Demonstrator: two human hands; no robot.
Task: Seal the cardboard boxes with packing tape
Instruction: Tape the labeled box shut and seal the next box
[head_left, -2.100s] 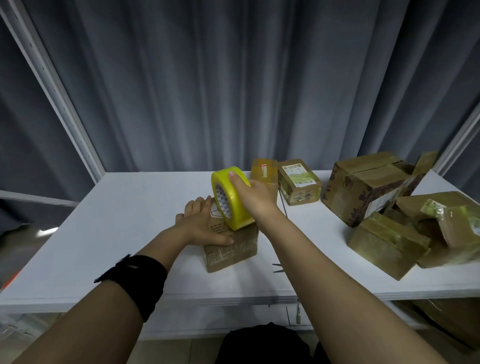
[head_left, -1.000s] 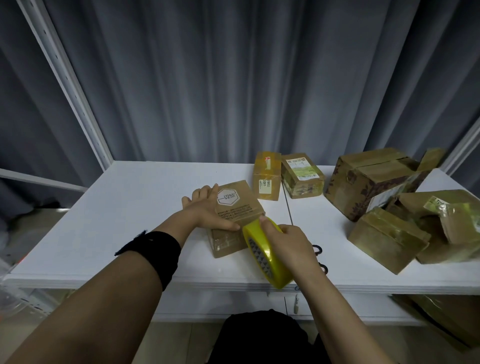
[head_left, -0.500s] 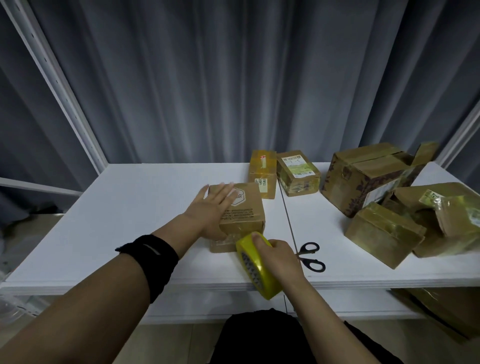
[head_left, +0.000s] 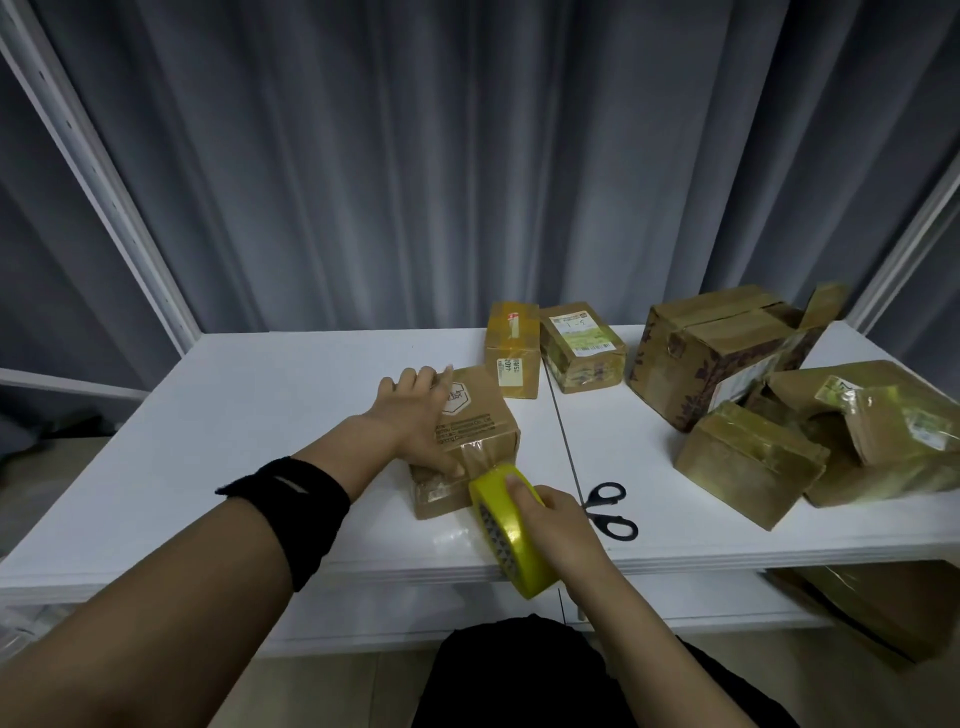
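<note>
A small brown cardboard box (head_left: 480, 415) with a hexagon label sits near the front middle of the white table (head_left: 260, 415). My left hand (head_left: 421, 415) lies flat on its top with fingers straight, pressing it down. My right hand (head_left: 558, 525) grips a yellow roll of packing tape (head_left: 506, 525) at the box's near right corner, over the table's front edge. A glossy strip of tape runs from the roll up the box's front face.
Black scissors (head_left: 608, 512) lie just right of the roll. Two small boxes (head_left: 511, 348) (head_left: 579, 348) stand behind the worked box. Several larger boxes (head_left: 722, 348) are piled at the right. A grey curtain hangs behind the table.
My right hand carried the tape roll from above the box down over its front to the table edge. My left hand shifted from the box's left edge to lying flat on top.
</note>
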